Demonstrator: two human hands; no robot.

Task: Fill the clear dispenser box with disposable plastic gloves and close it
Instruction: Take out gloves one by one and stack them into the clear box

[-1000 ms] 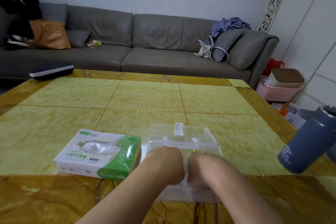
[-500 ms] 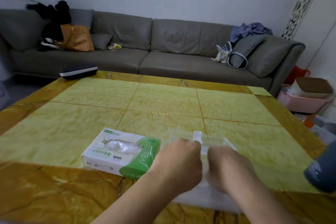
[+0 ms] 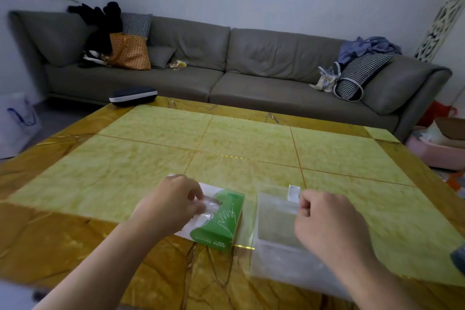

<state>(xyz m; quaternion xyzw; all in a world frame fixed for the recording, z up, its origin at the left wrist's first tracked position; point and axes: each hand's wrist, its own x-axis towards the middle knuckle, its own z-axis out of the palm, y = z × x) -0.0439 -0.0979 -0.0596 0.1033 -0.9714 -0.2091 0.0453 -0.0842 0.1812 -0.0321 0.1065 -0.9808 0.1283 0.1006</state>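
Left hand [image 3: 173, 202] pinches gloves [image 3: 210, 205] at the carton [image 3: 219, 226]; right hand [image 3: 327, 224] grips the dispenser box [image 3: 274, 224] lid.

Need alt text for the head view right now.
Left hand pinches plastic gloves at the opening of a green-and-white glove carton; right hand holds the open clear dispenser box beside it on a yellow marble table.

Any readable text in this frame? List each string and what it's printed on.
"208", or close to it: blurred green print on the top of the glove box, near its far edge.
Pale print along the near green side of the glove box: too small and blurred to read.
Glove outline drawn on the green part of the glove box: a picture, not text.
Clear dispenser box: no text visible.
Nothing else in view carries readable text.
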